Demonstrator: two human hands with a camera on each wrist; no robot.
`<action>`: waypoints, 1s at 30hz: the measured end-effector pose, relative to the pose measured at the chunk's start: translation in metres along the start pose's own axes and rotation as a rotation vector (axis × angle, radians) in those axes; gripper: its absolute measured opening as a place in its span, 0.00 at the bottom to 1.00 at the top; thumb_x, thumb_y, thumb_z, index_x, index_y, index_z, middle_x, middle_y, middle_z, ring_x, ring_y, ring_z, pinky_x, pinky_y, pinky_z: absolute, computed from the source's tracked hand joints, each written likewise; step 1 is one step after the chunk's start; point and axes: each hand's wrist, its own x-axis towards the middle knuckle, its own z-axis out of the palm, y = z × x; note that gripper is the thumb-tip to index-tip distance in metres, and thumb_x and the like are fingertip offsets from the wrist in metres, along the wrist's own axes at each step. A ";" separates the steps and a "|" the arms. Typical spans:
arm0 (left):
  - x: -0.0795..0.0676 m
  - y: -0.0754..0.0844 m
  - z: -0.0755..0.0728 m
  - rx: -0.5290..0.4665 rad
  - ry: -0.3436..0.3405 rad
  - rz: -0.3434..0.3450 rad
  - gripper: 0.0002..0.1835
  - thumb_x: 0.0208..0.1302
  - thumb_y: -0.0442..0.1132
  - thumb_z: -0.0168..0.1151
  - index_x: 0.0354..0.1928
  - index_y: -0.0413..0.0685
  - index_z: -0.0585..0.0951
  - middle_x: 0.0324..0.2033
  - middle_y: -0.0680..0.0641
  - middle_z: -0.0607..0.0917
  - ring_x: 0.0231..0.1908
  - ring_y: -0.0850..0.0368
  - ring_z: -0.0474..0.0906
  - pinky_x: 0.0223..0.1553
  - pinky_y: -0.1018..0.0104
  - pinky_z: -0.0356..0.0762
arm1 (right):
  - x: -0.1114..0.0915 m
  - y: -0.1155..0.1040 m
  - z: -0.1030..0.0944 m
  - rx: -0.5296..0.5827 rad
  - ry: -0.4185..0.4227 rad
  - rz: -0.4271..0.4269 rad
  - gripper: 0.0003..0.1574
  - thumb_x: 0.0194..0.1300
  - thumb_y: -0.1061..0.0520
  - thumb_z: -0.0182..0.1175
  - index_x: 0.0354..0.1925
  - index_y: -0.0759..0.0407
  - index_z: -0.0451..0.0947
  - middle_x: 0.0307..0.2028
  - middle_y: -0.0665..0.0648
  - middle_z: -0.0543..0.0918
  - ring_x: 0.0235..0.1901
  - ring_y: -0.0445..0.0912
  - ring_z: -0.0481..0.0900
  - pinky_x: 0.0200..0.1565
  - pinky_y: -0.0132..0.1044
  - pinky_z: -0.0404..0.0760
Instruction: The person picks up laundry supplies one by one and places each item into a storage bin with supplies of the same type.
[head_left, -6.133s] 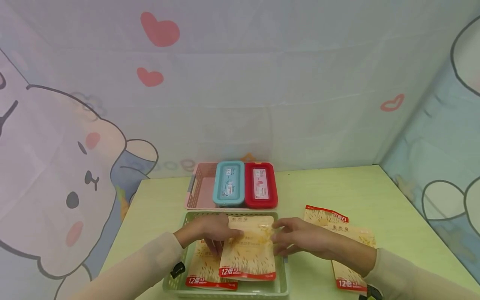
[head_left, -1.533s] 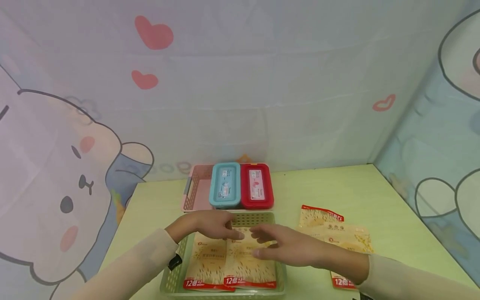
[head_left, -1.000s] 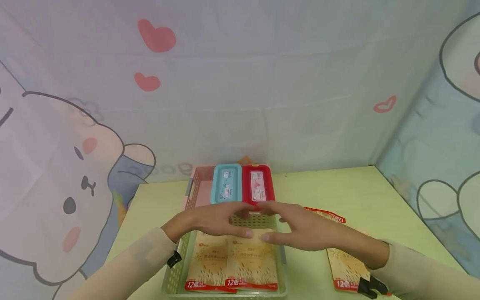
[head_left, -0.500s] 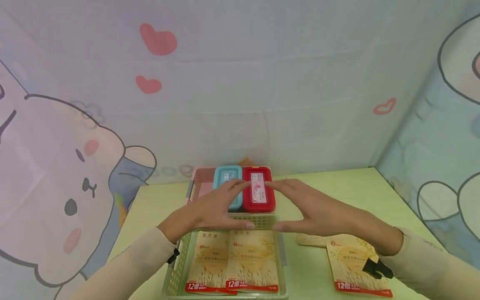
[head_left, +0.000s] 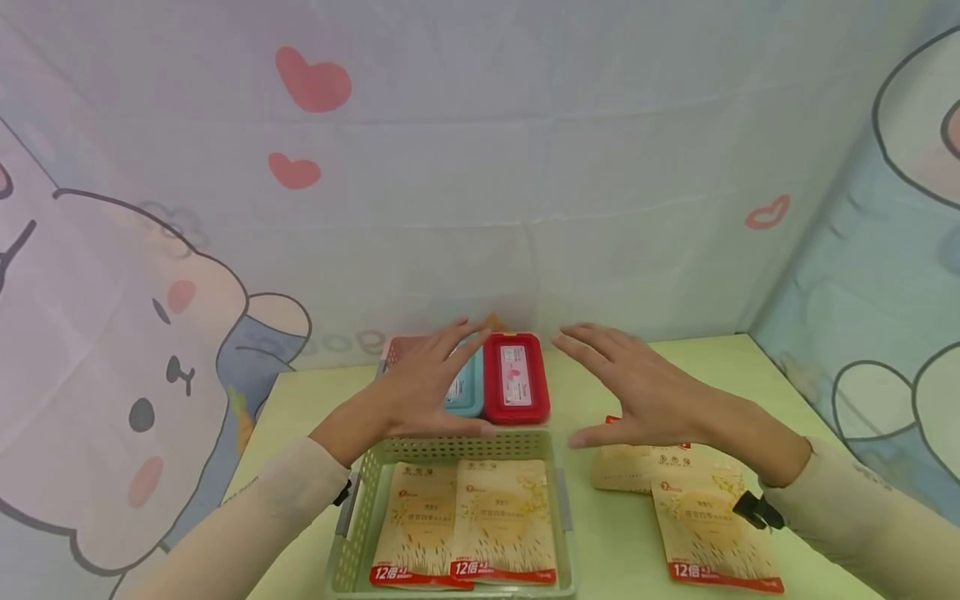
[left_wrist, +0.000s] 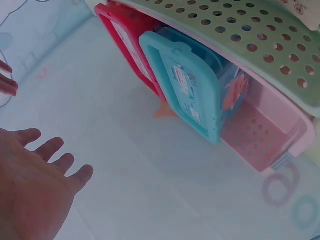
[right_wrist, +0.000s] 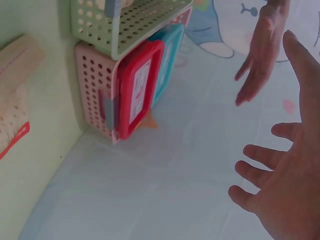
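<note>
Both hands hang in the air over the baskets, fingers spread and holding nothing. In the head view my left hand (head_left: 423,383) overlaps the blue-lidded box (head_left: 467,387) and the back rim of the green basket (head_left: 566,542). My right hand (head_left: 645,387) is raised above the table, to the right of the red-lidded box (head_left: 516,379). Two cream pouches with red bottom bands, a left pouch (head_left: 420,525) and a right pouch (head_left: 502,521), lie side by side in the green basket, slightly overlapping. The right wrist view shows the right palm (right_wrist: 295,185) with its fingers apart.
Behind the green basket stands a pink basket (left_wrist: 260,135) bearing the two lidded boxes. Several more cream pouches (head_left: 708,533) lie overlapping on the green table (head_left: 622,550) at the right. A printed cloth (head_left: 450,167) hangs behind the table.
Earlier both hands were at a pouch in the green basket; that pouch now lies flat beside the other. The hands have since risen away from it and moved apart.
</note>
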 end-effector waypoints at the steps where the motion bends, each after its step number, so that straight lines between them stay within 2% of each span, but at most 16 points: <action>1: 0.001 0.001 0.000 0.001 0.008 0.004 0.66 0.56 0.84 0.59 0.86 0.68 0.39 0.85 0.53 0.43 0.84 0.49 0.39 0.73 0.32 0.60 | 0.000 0.003 0.001 -0.007 0.009 -0.002 0.71 0.60 0.20 0.67 0.86 0.46 0.48 0.81 0.57 0.58 0.79 0.59 0.57 0.72 0.69 0.60; 5: 0.005 0.003 0.000 0.017 0.027 0.022 0.66 0.56 0.83 0.60 0.86 0.68 0.38 0.85 0.56 0.40 0.84 0.51 0.34 0.76 0.34 0.54 | -0.001 0.016 0.004 -0.008 0.029 0.019 0.70 0.60 0.21 0.68 0.86 0.45 0.48 0.82 0.57 0.57 0.79 0.59 0.56 0.72 0.70 0.60; 9: 0.007 0.005 0.004 0.037 0.015 0.030 0.66 0.57 0.86 0.55 0.87 0.63 0.40 0.85 0.56 0.40 0.84 0.50 0.35 0.78 0.38 0.51 | -0.004 0.024 0.007 0.003 0.040 0.040 0.70 0.61 0.23 0.69 0.86 0.45 0.48 0.82 0.56 0.56 0.79 0.59 0.56 0.72 0.70 0.59; 11: 0.008 0.005 0.006 0.034 0.010 0.033 0.66 0.57 0.86 0.53 0.87 0.61 0.41 0.85 0.56 0.40 0.84 0.49 0.36 0.77 0.36 0.51 | -0.005 0.026 0.009 0.007 0.046 0.042 0.69 0.61 0.24 0.70 0.86 0.46 0.49 0.82 0.57 0.57 0.79 0.59 0.56 0.72 0.70 0.60; 15: 0.007 0.005 0.011 0.045 -0.010 0.032 0.66 0.57 0.87 0.51 0.87 0.60 0.43 0.85 0.56 0.38 0.84 0.47 0.40 0.74 0.34 0.59 | -0.005 0.028 0.011 0.012 0.042 0.037 0.68 0.61 0.25 0.70 0.85 0.48 0.51 0.81 0.58 0.58 0.79 0.59 0.57 0.72 0.70 0.61; 18: 0.006 0.004 0.016 0.035 -0.042 0.012 0.65 0.57 0.87 0.52 0.87 0.59 0.45 0.86 0.53 0.41 0.83 0.47 0.43 0.72 0.35 0.63 | -0.006 0.029 0.012 0.018 0.027 0.042 0.68 0.62 0.25 0.70 0.85 0.49 0.51 0.81 0.59 0.58 0.79 0.60 0.58 0.71 0.70 0.62; 23: 0.007 0.004 0.026 -0.004 -0.097 -0.009 0.65 0.57 0.86 0.54 0.87 0.60 0.45 0.85 0.51 0.46 0.83 0.46 0.45 0.75 0.39 0.61 | -0.009 0.032 0.014 0.026 0.014 0.054 0.67 0.63 0.25 0.69 0.85 0.49 0.52 0.81 0.58 0.59 0.79 0.60 0.58 0.71 0.69 0.63; 30: 0.008 0.007 0.039 0.021 -0.130 0.038 0.63 0.59 0.84 0.56 0.87 0.59 0.47 0.85 0.49 0.47 0.83 0.46 0.45 0.77 0.43 0.58 | -0.012 0.037 0.016 0.030 0.007 0.063 0.66 0.64 0.24 0.68 0.85 0.50 0.52 0.81 0.57 0.60 0.78 0.59 0.59 0.71 0.68 0.64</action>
